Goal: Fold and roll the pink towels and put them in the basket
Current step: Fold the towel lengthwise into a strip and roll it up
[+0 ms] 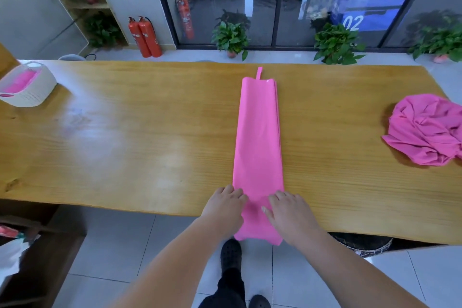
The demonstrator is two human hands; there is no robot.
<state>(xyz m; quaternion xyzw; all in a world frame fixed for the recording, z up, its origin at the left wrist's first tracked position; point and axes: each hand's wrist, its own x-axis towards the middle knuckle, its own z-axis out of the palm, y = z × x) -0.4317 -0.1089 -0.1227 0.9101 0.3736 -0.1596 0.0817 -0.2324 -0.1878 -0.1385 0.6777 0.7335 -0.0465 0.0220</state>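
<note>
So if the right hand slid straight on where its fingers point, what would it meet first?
The right hand rests on the folded pink towel; it would likely just run along that strip toward the far loop, nothing else in line.

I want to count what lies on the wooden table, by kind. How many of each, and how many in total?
Folded pink towel strip: 1
Crumpled pink towel heap: 1
White basket (pink towels inside, number unclear): 1
Total: 3
</note>
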